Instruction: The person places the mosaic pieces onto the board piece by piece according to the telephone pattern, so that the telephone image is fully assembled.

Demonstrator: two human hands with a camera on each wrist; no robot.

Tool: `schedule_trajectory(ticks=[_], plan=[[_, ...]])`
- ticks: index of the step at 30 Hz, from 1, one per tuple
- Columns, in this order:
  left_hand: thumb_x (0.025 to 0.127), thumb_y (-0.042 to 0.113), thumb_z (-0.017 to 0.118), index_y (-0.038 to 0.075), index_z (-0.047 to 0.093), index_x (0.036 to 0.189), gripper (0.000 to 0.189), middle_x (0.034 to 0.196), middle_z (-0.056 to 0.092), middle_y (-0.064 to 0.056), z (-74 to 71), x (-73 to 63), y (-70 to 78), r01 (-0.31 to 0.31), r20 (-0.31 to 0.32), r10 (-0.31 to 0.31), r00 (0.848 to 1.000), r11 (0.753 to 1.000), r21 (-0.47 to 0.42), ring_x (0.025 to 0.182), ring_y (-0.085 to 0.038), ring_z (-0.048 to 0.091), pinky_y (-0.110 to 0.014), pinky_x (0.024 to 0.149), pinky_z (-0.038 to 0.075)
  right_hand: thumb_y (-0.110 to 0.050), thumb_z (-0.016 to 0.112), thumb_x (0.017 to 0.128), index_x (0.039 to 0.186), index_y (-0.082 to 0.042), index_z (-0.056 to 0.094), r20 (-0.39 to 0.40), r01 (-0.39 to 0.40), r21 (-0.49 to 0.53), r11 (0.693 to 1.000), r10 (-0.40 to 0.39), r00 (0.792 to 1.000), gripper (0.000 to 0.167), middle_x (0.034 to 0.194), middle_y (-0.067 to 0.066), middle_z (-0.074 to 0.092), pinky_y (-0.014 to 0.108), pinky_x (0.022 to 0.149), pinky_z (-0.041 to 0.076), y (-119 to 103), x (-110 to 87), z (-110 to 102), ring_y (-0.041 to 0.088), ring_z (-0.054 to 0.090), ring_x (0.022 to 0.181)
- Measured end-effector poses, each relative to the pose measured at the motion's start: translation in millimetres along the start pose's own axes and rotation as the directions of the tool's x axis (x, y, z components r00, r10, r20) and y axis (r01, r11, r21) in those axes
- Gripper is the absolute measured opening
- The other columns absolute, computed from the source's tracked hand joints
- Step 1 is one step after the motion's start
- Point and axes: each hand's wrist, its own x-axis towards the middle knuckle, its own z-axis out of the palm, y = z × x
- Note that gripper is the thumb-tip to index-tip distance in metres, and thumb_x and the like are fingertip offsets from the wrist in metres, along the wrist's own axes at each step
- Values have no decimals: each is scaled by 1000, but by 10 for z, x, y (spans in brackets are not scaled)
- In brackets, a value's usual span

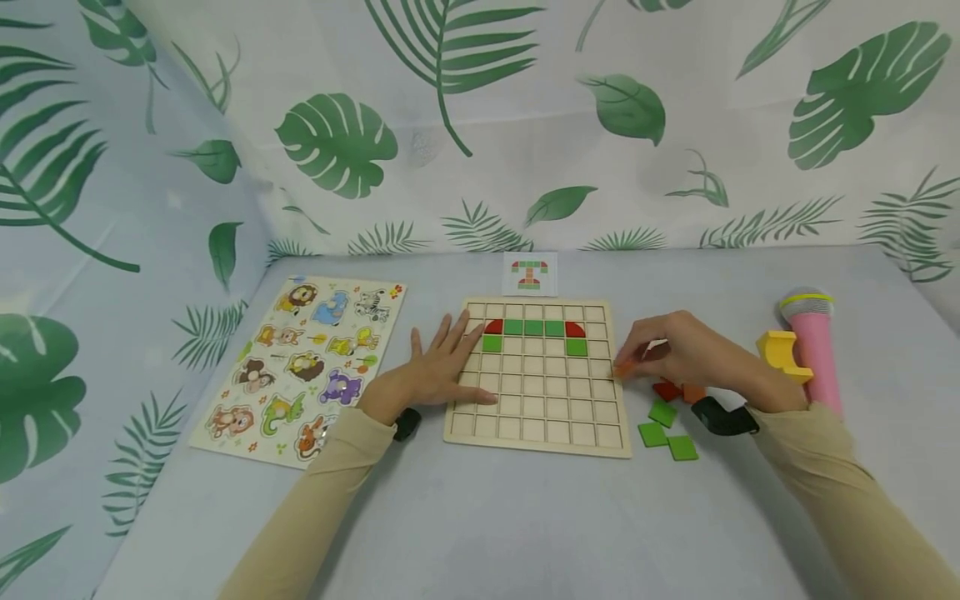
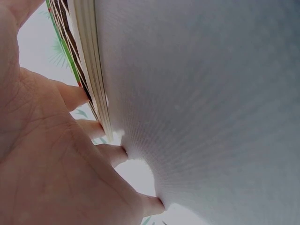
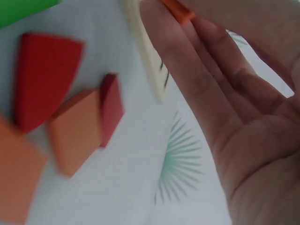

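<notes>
Long, creased beige sleeves [image 1: 318, 504] with plain cuffs [image 1: 363, 428], a small black device [image 1: 723, 417] by each.

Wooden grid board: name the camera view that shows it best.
Head view: the wooden grid board shows nearly whole, the left hand covering a little. The left wrist view shows only a slice along its edge; the right wrist view, a blurred strip.

Spread across a pale tabletop [image 1: 517, 525]

An animal puzzle board [image 1: 232, 393] lies left, a wooden grid board [image 1: 537, 407] at centre, a pattern card [image 1: 530, 287] by the far edge. Right of centre lie green tiles [image 1: 652, 434], with red pieces [image 3: 47, 79] and orange pieces [image 3: 75, 136] just beyond. Rightmost, a yellow block [image 1: 780, 353] sits beside a pink microphone [image 1: 817, 350].
</notes>
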Motion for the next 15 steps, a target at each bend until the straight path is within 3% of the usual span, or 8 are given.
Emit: schedule_trajectory(ticks=[3, 8, 15], plan=[[94, 60, 69, 19, -1, 170, 111, 173, -22, -10, -2, -11, 2, 0, 4, 0, 1000, 1000, 2, 158, -35, -21, -76, 114, -16, -1, 85, 84, 100, -16, 85, -30, 44, -9, 999, -44, 999, 22, 94, -13, 72, 25, 72, 56, -52, 120, 20, 7, 64, 84], [95, 60, 69, 19, -2, 170, 111, 173, -23, -9, -4, -12, -3, -2, 8, 2, 1000, 1000, -1, 158, -35, -22, -75, 114, -17, 1, 80, 89, 108, -9, 82, -38, 98, 13, 995, -98, 994, 22, 100, -7, 72, 35, 81, 60, -126, 349, 88, 14, 68, 92], [95, 60, 69, 20, -4, 170, 112, 173, -24, -9, -10, 11, -15, -4, 8, 4, 1000, 1000, 0, 158, -34, -22, -75, 114, -18, 1, 79, 91, 102, -5, 80, -37, 93, 62, 994, -91, 995, 12, 100, 1, 77, 41, 86, 62, -240, 676, 219, 22, 72, 94]])
